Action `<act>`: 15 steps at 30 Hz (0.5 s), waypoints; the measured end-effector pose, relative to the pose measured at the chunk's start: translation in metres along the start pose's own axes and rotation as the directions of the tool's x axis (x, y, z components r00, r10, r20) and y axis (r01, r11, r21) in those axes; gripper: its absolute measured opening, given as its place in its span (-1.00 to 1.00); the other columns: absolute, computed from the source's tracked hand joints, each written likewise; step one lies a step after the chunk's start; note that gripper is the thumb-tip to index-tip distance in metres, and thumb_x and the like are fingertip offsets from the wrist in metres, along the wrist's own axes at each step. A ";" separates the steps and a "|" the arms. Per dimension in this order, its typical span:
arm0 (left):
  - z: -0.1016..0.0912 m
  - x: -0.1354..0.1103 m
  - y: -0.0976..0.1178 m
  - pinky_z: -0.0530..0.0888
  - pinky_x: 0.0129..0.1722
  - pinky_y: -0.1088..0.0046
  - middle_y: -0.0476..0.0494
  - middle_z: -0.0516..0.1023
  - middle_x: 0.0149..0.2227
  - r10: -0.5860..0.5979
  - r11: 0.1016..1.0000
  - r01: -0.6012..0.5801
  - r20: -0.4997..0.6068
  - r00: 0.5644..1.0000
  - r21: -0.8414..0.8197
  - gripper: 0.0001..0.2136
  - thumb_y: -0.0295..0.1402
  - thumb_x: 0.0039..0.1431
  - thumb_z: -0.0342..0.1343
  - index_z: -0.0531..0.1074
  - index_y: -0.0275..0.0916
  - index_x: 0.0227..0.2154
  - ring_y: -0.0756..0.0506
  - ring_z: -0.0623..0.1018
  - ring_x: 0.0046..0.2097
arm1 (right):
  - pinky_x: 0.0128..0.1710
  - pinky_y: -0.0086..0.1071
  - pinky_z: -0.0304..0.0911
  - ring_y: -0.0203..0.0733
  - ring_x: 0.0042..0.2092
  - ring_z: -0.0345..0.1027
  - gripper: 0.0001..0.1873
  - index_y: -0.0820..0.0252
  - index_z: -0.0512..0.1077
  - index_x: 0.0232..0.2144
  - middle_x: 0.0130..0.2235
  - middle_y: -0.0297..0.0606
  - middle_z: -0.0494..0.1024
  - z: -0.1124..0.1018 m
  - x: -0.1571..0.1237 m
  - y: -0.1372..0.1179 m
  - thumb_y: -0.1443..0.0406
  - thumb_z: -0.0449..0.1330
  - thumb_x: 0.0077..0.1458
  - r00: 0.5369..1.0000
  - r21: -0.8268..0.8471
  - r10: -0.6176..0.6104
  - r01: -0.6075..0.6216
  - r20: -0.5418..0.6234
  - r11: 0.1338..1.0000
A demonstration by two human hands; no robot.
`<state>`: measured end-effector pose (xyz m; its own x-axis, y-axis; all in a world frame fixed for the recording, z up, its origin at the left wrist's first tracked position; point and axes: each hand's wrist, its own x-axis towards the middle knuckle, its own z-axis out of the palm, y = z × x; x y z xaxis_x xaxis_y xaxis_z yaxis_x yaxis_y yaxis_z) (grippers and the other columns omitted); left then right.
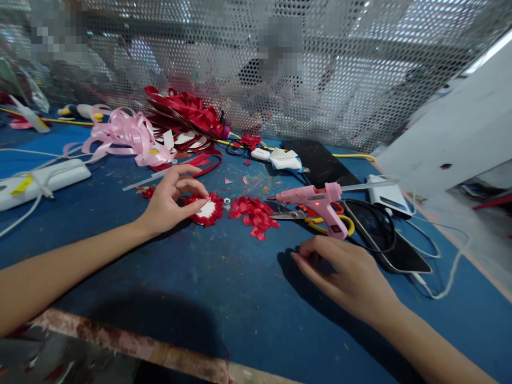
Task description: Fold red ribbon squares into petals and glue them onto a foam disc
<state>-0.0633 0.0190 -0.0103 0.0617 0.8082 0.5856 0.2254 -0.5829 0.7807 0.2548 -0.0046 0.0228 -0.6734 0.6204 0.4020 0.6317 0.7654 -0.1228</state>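
Note:
My left hand point(173, 197) pinches the near edge of a round white disc point(207, 210) ringed with crumpled red ribbon pieces. The disc lies on the blue table, its white centre facing up. A small googly eye point(227, 201) sits just right of it, beside a loose pile of cut red ribbon pieces point(256, 214). My right hand point(340, 272) hovers low over the table with fingers loosely curled, thumb and forefinger apart, and nothing visible in them. Just beyond it stands a pink glue gun point(316, 200), its red light lit and nozzle pointing left.
Scissors point(352, 224) with yellow and orange handles lie behind the glue gun. A phone point(390, 240) and a white power bank point(387, 195) with cables are at right. Pink ribbon point(128, 133), stacked red petal shapes point(186, 114) and a power strip point(48, 181) lie left. Perforated metal point(240, 69) closes the back.

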 end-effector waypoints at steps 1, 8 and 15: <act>0.000 0.000 0.000 0.49 -0.19 0.31 0.03 0.56 -0.38 -0.004 1.000 0.004 0.004 1.000 -0.008 -0.57 -0.49 -0.02 0.24 0.25 -0.12 -0.09 -0.08 0.58 -0.31 | -0.52 -0.45 0.12 -0.32 -0.54 0.27 -0.80 0.17 0.29 -0.49 -0.55 -0.36 0.41 0.000 0.000 0.000 0.29 0.04 0.19 1.000 0.000 0.000 0.000 -0.001 1.000; -0.001 -0.001 0.004 0.43 -0.04 0.28 -0.05 0.61 -0.30 -0.015 1.000 0.015 0.034 0.999 -0.012 -0.65 -0.50 0.09 0.13 0.24 -0.19 -0.06 -0.08 0.58 -0.11 | -0.52 -0.45 0.12 -0.32 -0.55 0.27 -0.80 0.16 0.29 -0.49 -0.56 -0.36 0.42 0.000 0.000 -0.001 0.31 0.04 0.19 1.000 0.004 -0.001 0.001 -0.005 1.000; 0.000 0.001 0.004 0.43 -0.02 0.22 -0.05 0.63 -0.32 0.059 0.998 -0.058 -0.007 0.998 0.035 -0.67 -0.47 0.09 0.15 0.25 -0.18 -0.08 -0.13 0.59 -0.09 | -0.52 -0.46 0.12 -0.33 -0.54 0.27 -0.81 0.16 0.29 -0.49 -0.55 -0.36 0.42 0.000 -0.001 -0.001 0.31 0.04 0.19 1.000 -0.001 -0.001 0.001 0.000 1.000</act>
<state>-0.0628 0.0172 -0.0065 0.0684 0.7721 0.6318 0.2550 -0.6257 0.7372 0.2548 -0.0057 0.0221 -0.6743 0.6194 0.4020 0.6312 0.7661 -0.1216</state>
